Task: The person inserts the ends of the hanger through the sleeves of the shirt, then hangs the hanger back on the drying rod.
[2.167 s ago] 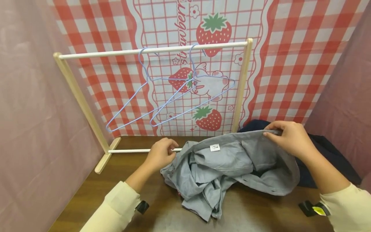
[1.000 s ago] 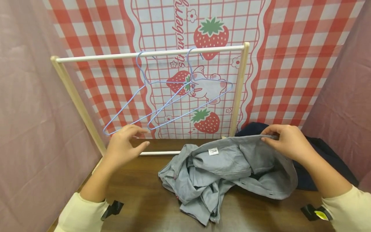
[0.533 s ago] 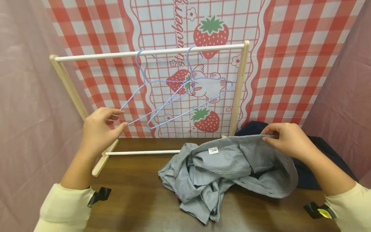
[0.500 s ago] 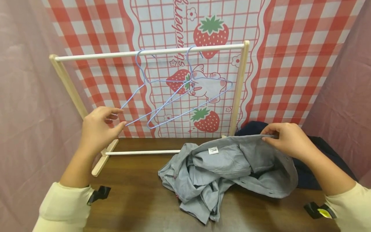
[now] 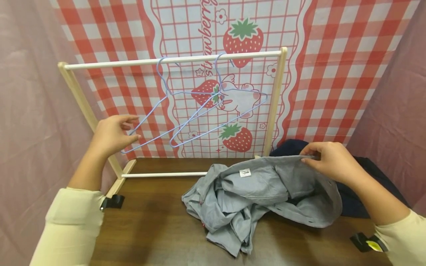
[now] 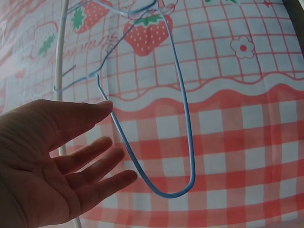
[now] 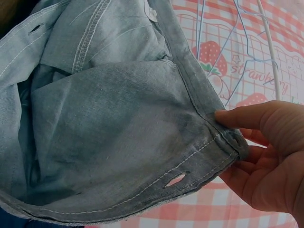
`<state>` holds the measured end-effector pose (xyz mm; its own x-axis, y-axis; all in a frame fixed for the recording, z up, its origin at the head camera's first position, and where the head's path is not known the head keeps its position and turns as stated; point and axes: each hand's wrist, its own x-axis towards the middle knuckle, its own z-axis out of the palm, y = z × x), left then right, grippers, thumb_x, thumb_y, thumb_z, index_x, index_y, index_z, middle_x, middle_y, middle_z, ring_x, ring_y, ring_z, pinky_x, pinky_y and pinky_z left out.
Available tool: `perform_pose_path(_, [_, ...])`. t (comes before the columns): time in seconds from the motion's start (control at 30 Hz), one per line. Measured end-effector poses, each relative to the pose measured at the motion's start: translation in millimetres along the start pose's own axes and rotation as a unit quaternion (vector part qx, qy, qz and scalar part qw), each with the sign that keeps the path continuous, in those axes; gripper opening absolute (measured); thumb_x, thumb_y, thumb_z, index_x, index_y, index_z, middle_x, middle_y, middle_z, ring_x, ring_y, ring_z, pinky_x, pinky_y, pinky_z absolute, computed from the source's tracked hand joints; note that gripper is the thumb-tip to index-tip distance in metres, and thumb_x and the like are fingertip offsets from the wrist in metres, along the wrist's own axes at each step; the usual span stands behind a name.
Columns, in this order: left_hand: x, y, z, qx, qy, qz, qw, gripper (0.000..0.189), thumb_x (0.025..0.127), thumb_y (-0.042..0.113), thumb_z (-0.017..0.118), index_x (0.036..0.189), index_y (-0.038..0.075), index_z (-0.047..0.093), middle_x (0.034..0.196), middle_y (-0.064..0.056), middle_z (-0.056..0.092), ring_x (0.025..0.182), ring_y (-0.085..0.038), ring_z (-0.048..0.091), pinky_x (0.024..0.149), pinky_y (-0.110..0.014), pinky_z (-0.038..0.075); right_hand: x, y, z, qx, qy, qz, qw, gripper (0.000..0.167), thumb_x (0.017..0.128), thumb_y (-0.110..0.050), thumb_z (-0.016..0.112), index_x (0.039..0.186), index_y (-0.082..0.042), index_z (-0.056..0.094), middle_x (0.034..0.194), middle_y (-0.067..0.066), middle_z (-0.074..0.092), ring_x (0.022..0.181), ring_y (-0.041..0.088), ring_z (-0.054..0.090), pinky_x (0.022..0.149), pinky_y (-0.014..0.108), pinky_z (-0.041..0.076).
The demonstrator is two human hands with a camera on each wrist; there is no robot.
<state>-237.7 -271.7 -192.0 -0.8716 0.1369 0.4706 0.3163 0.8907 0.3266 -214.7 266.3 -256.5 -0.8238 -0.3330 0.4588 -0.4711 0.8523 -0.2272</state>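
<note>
A grey shirt (image 5: 256,188) lies bunched on the table, its white label (image 5: 244,173) facing up. My right hand (image 5: 336,162) pinches the shirt's top edge at its right end, thumb on the near side. In the right wrist view a buttonhole (image 7: 176,180) shows in the shirt's front strip near the pinched corner. My left hand (image 5: 114,135) is raised at the left, fingers loosely bent and thumb apart, holding nothing. It is right beside the lower left end of a blue wire hanger (image 5: 146,142); in the left wrist view the thumb tip overlaps the hanger's wire (image 6: 124,135).
Two blue hangers, including the right one (image 5: 196,114), hang from the white top rod (image 5: 110,65) of a wooden-legged rack. A white lower bar (image 5: 166,174) runs behind the shirt. Dark blue cloth (image 5: 376,184) lies at the right. Checked strawberry fabric (image 5: 332,74) covers the back.
My left hand has left the shirt's left side and moved left and up to the left hanger, its fingers opening. My right hand keeps its pinch on the shirt, nearly still.
</note>
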Motion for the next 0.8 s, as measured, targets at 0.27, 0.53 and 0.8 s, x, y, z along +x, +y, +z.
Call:
perform_pose_path(0.27, [20.0, -6.3, -9.6, -0.004, -0.108, 0.027, 0.9938, 0.052, 0.085, 0.01, 0.073, 0.132, -0.005, 0.055, 0.118, -0.03, 0.061, 0.103, -0.046, 0.062, 0.086, -0.056, 0.047, -0.1, 0, 1, 0.003, -0.004, 0.004, 1.0, 0.012, 0.08, -0.009, 0.077, 0.09, -0.007, 0.073, 0.079, 0.001, 0.069, 0.069, 0.016, 0.058, 0.058, 0.035, 0.049])
perform_pose_path(0.53, [28.7, -2.1, -11.8, -0.002, -0.153, 0.032, 0.9878, 0.045, 0.08, -0.006, 0.068, 0.124, -0.008, 0.058, 0.106, -0.028, 0.065, 0.09, -0.037, 0.067, 0.067, -0.04, 0.056, -1.4, -1, 3, 0.007, -0.007, 0.004, 0.9999, 0.01, 0.081, -0.008, 0.076, 0.091, -0.007, 0.073, 0.081, 0.002, 0.069, 0.07, 0.017, 0.059, 0.059, 0.037, 0.049])
perform_pose_path(0.8, [28.0, 1.7, -12.6, -0.039, -0.175, 0.014, 0.9837, 0.043, 0.078, -0.011, 0.063, 0.12, -0.008, 0.059, 0.102, -0.025, 0.066, 0.071, -0.022, 0.067, 0.056, -0.032, 0.055, -0.7, -2, 3, 0.007, -0.011, 0.008, 0.9999, 0.011, 0.082, -0.009, 0.076, 0.092, -0.006, 0.073, 0.082, 0.003, 0.069, 0.071, 0.017, 0.06, 0.059, 0.036, 0.049])
